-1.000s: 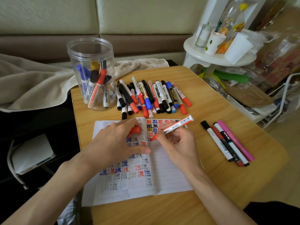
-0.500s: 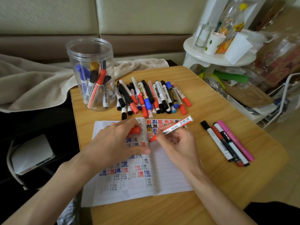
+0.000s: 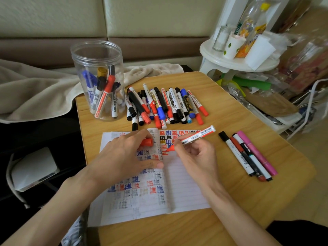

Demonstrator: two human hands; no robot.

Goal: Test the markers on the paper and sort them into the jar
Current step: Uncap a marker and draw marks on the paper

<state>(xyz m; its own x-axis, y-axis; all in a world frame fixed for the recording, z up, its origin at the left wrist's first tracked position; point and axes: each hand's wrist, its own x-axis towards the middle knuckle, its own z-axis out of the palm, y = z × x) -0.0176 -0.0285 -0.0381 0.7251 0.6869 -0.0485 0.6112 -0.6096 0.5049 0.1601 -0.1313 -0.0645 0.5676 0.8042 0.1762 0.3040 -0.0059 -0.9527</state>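
My right hand (image 3: 196, 157) grips an uncapped red marker (image 3: 197, 136), its tip touching the lined paper (image 3: 186, 185) just below rows of red, blue and black test marks. My left hand (image 3: 124, 157) lies flat on the paper's left page and pinches the marker's red cap (image 3: 147, 142). A clear plastic jar (image 3: 97, 80) at the table's back left holds several markers standing upright. A pile of mixed markers (image 3: 165, 105) lies between the jar and the paper.
Several markers, one pink (image 3: 248, 155), lie in a row to the right of the paper on the wooden table (image 3: 248, 121). A beige blanket (image 3: 35, 89) lies behind the jar. A white stool (image 3: 237, 63) with bottles and cups stands at the back right.
The marker in my right hand has shifted slightly as its tip moves on the paper. My left hand has stayed in place.
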